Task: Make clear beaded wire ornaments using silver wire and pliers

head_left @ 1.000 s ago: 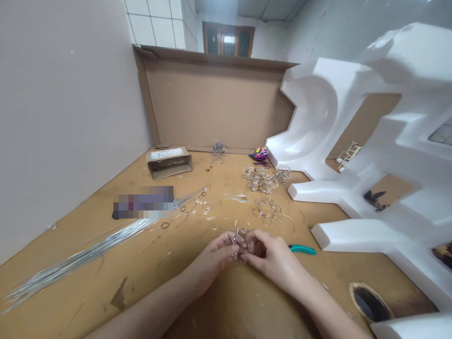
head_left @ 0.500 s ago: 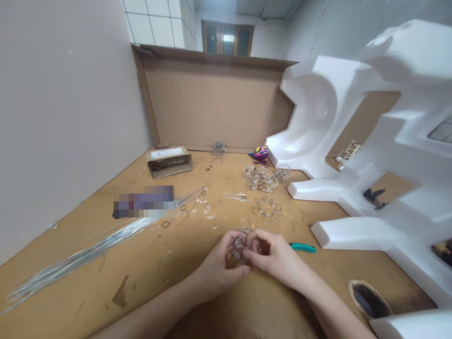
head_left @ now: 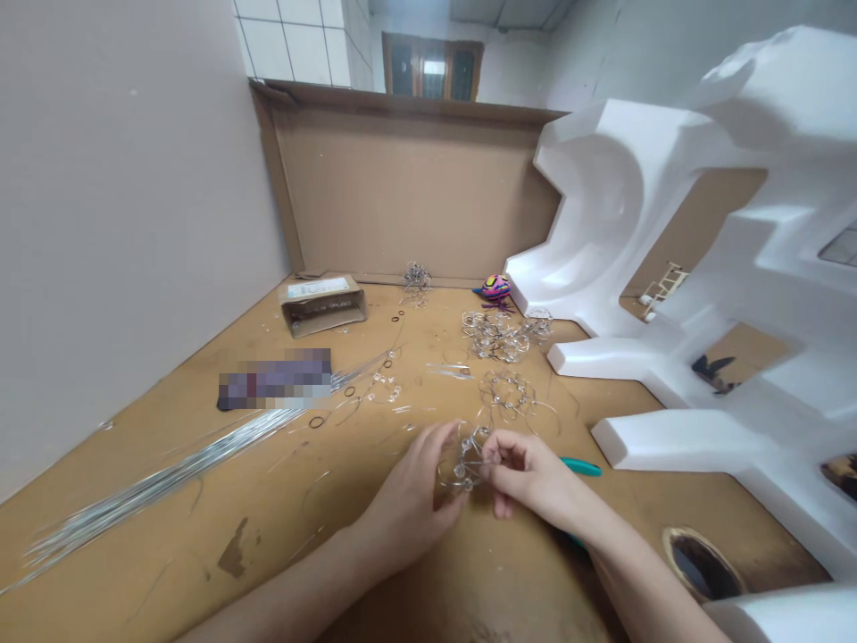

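A small wire piece with clear beads (head_left: 461, 470) is held between my hands, above the tabletop. My left hand (head_left: 413, 489) curves around its left side, thumb below and fingers above. My right hand (head_left: 526, 473) pinches the wire at the right side of the piece, thumb against the index finger. Just beyond lies a beaded wire ring (head_left: 507, 393). Teal-handled pliers (head_left: 581, 466) lie partly hidden under my right hand and forearm.
A bundle of straight wires (head_left: 194, 469) stretches across the left. Further back are a small cardboard box (head_left: 325, 308), tangled beaded wire pieces (head_left: 495, 338), loose beads (head_left: 385, 387) and a colourful ball-shaped item (head_left: 495, 287). White foam packing (head_left: 669, 438) borders the right, near a round hole (head_left: 703, 564).
My hands have moved slightly apart, showing more of the beaded wire piece. My right hand has shifted right and now pinches the wire at its edge. More of the pliers is covered.
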Motion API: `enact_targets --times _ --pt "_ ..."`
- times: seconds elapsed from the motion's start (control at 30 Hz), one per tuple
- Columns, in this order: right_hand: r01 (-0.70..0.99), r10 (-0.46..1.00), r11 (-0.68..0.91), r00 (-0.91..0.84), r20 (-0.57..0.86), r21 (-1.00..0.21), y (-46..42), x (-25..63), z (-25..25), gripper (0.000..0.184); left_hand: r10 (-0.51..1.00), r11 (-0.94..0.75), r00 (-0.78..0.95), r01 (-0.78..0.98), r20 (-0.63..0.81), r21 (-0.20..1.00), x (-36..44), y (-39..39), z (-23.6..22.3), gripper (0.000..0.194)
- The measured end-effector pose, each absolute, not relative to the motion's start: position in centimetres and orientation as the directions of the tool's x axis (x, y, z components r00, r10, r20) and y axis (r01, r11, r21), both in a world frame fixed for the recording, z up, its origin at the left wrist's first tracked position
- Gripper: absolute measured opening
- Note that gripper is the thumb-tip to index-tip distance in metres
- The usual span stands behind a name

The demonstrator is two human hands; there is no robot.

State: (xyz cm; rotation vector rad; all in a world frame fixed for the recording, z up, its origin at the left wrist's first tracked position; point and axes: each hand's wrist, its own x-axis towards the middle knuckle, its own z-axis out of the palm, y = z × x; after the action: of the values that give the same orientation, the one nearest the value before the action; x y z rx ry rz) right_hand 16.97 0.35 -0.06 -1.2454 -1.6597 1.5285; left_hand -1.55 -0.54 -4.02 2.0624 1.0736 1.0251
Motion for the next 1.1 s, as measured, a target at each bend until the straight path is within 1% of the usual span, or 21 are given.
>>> enact_targets --times 0.07,0.13,0.17,0.23,0.3,0.4,0.47,0.53,0.63,0.7,0.73,0.8,0.87,0.93,1.0,1.03,1.1 --pt "0.318 0.913 -0.037 -0.375 -0.161 -0.947 0.3 16.9 -0.2 0.007 0.815 -0.579 0.343 0.506 0.467 0.639 -1.5 -0.9 -3.8 0.075" --pt "0.403 0.927 0.032 -0.355 -0.124 -0.915 0.0 16.8 -0.3 0.006 0.728 -0.683 0.436 0.531 0.530 0.501 -1.2 -1.3 -3.4 0.073" --pt "0.447 0.928 0.074 -0.357 -0.102 -0.892 -0.2 16.6 -0.4 0.005 0.688 -0.725 0.502 0.512 0.524 0.461 -1.1 -1.4 -3.2 0.072" --pt "0.522 0.921 0.162 -0.384 -0.061 -0.837 -0.8 16.4 -0.3 0.005 0.627 -0.778 0.612 0.457 0.482 0.431 -0.8 -1.5 -2.9 0.070" --pt "0.557 0.904 0.213 -0.424 -0.055 -0.803 -1.3 16.2 0.1 0.007 0.625 -0.775 0.643 0.449 0.442 0.445 -0.7 -1.2 -2.9 0.067" --pt "0.524 0.873 0.159 -0.470 -0.129 -0.837 -1.7 16.3 0.9 0.007 0.661 -0.738 0.635 0.455 0.400 0.497 -0.7 -0.8 -3.3 0.077" --pt "0.484 0.851 0.105 -0.495 -0.173 -0.869 -1.6 16.6 1.2 0.004 0.706 -0.689 0.596 0.453 0.383 0.566 -0.7 -0.7 -3.7 0.084" --pt "0.457 0.838 0.078 -0.512 -0.190 -0.886 -1.5 16.8 1.4 0.002 0.753 -0.628 0.546 0.432 0.367 0.647 -0.6 -0.9 -4.1 0.087" --pt "0.424 0.829 0.049 -0.523 -0.200 -0.904 -1.5 17.0 1.4 0.009 0.789 -0.549 0.517 0.349 0.333 0.759 -0.4 -1.2 -4.3 0.092" --pt "0.399 0.834 0.049 -0.520 -0.182 -0.916 -1.5 17.0 1.6 0.013 0.818 -0.469 0.501 0.297 0.282 0.832 -0.4 -1.3 -4.2 0.095" --pt "0.394 0.853 0.069 -0.500 -0.151 -0.916 -1.5 17.0 1.7 0.017 0.837 -0.413 0.489 0.272 0.245 0.869 -0.4 -1.3 -4.1 0.096" --pt "0.418 0.912 0.136 -0.408 -0.052 -0.898 -1.3 17.2 2.0 0.033 0.872 -0.281 0.461 0.197 0.164 0.939 -0.6 -1.2 -3.8 0.098" --pt "0.460 0.956 0.214 -0.281 0.087 -0.861 -1.1 17.5 2.3 0.046 0.892 -0.137 0.442 0.066 0.094 0.988 -0.9 -1.0 -3.4 0.100" --pt "0.456 0.956 0.276 -0.225 0.190 -0.846 -0.9 17.9 2.4 0.058 0.901 -0.004 0.433 -0.087 0.041 0.996 -1.1 -0.8 -3.0 0.104" --pt "0.408 0.946 0.285 -0.263 0.188 -0.867 -0.7 17.9 2.0 0.078 0.896 0.094 0.443 -0.205 0.007 0.974 -1.2 -0.8 -2.6 0.108" --pt "0.386 0.942 0.262 -0.301 0.148 -0.885 -0.7 17.7 1.7 0.090 0.889 0.126 0.458 -0.246 0.001 0.961 -1.1 -0.9 -2.4 0.109" --pt "0.345 0.927 0.187 -0.372 0.049 -0.920 -0.8 17.0 0.7 0.108 0.873 0.139 0.487 -0.304 0.029 0.942 -0.9 -1.1 -2.3 0.110"
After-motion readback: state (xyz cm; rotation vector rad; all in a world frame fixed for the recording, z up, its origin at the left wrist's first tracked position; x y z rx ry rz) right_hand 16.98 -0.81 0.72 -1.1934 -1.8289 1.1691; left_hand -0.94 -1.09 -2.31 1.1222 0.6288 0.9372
